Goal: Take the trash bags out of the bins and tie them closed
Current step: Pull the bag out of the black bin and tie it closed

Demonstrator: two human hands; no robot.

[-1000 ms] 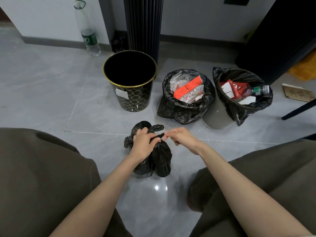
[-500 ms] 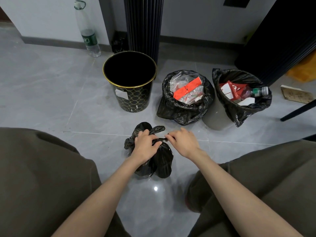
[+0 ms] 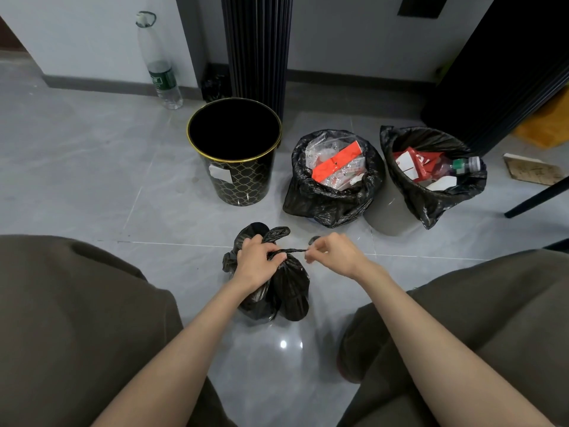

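— both hands on the bag?
— yes. left hand (image 3: 257,261) grips the gathered neck of the black bag (image 3: 291,291). right hand (image 3: 334,255) pinches the end of a twisted strand (image 3: 291,250) of the same plastic, drawn taut between the two.
— where does the bag sit?
— upright on the grey tiled floor (image 3: 92,180), between the person's knees and outside every bin. a loop of plastic sticks up behind the left hand.
— and beyond it?
— three bins in a row. the left bin (image 3: 243,186) is black with a gold rim and gold lattice, dark inside, with a white label on its side. the middle one is hidden under its open liner (image 3: 326,204), which holds clear wrappers and a red strip (image 3: 335,160). the right bin (image 3: 385,211) is grey; its black lining (image 3: 431,192) hangs over the rim around a red-and-white carton (image 3: 412,163) and a green-capped bottle (image 3: 458,166).
— further out?
— a tall bottle (image 3: 158,63) stands by the wall at back left, and a dark ribbed column (image 3: 257,47) rises behind the left bin. cardboard (image 3: 531,169) lies at far right, near a dark leg (image 3: 535,200). olive trousers (image 3: 77,334) fill both lower corners.
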